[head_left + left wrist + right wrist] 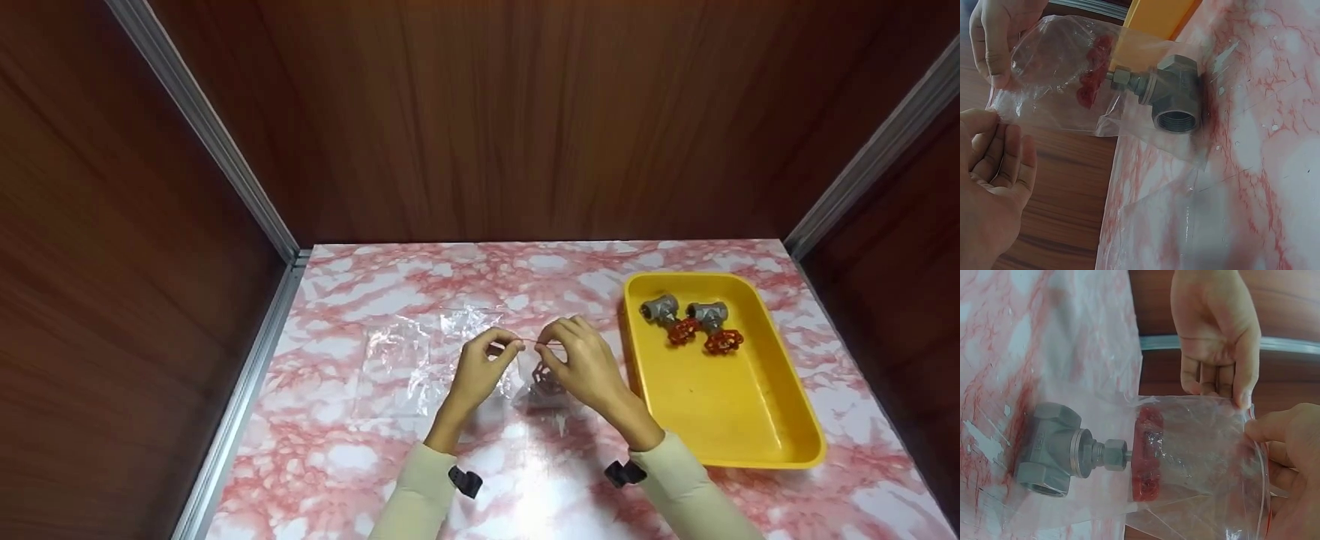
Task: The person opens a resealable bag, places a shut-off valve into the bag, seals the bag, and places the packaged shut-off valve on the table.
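Note:
A clear zip bag [1202, 439] with a red line along its mouth stands between the hands. Inside it is a grey metal valve [1174, 101] with a red handwheel [1147, 455]; the valve body is at the bottom, against the table, with the wheel above. My left hand [480, 371] pinches the bag's mouth near one end between thumb and index finger. Close beside it, my right hand [589, 367] pinches the same red-lined edge. In the head view the right hand partly covers the bag and wheel.
More clear plastic bags [397, 360] lie flat on the red-and-white marbled table [330, 457], left of the hands. At the right stands a yellow tray [750, 420], holding a valve [660, 309] and another valve [709, 313], both with red wheels. Brown wood panels [480, 120] enclose the table.

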### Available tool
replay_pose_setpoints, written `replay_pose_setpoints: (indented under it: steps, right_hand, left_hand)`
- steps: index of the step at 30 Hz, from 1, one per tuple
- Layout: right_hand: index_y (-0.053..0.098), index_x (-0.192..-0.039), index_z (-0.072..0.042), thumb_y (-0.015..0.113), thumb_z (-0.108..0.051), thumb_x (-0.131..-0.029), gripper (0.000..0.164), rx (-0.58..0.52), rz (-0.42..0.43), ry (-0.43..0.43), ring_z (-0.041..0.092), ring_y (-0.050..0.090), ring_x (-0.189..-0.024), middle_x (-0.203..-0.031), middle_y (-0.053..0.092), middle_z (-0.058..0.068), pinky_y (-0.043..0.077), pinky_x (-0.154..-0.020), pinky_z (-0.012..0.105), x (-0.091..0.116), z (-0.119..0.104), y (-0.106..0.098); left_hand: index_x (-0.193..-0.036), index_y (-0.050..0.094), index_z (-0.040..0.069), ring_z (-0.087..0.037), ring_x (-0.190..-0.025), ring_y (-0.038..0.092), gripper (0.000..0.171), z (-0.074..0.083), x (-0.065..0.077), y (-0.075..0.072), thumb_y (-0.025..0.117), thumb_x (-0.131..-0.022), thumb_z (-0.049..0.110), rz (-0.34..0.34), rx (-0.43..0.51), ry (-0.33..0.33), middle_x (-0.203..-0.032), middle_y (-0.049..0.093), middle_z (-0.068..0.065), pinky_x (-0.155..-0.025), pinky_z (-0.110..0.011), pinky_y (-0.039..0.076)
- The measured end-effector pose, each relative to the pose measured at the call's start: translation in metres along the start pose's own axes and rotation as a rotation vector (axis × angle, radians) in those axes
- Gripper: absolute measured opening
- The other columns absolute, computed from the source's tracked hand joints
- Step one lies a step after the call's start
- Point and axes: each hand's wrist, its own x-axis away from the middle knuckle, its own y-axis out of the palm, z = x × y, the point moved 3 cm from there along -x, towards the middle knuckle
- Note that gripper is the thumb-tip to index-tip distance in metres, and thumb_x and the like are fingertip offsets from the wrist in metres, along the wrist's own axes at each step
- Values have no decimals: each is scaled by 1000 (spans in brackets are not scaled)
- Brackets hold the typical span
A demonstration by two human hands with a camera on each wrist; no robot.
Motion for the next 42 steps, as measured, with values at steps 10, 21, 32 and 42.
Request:
replay_pose_setpoints:
  steps: [10, 21, 32, 42]
  right_hand:
    - [71, -96, -13, 84, -8, -87, 16, -15, 7, 21, 22, 65, -92, -94, 73, 1, 57, -80, 41, 1, -1, 1]
    - [73, -99, -13, 83, -13, -89, 14, 20, -52, 41, 22, 66, -90, -95, 72, 1, 59, -77, 39, -3, -4, 5]
    - [72, -95, -13, 83, -13, -89, 12, 5, -69, 44, 22, 66, -89, -95, 73, 1, 60, -76, 39, -6, -6, 7]
    - [69, -90, -14, 82, -9, -84, 16, -14, -38, 53, 19, 62, -84, -87, 69, 0, 57, -71, 37, -8, -7, 10]
  left_hand:
    - [-101, 75, 4, -17, -96, 70, 17, 2, 1, 0, 74, -102, 21, 0, -19, 31, -99, 76, -9, -91, -39, 61]
    - [-102, 76, 8, -17, -98, 71, 14, 2, 2, 0, 72, -103, 22, -15, -29, 50, -101, 77, -7, -92, -40, 61]
    - [-103, 77, 11, -14, -99, 72, 13, 2, 2, 0, 70, -103, 23, -26, -35, 78, -103, 79, -5, -93, -37, 61]
    - [-102, 78, 11, -16, -98, 72, 11, 2, 1, 2, 71, -103, 20, -14, -21, 86, -102, 78, -6, -92, -36, 61]
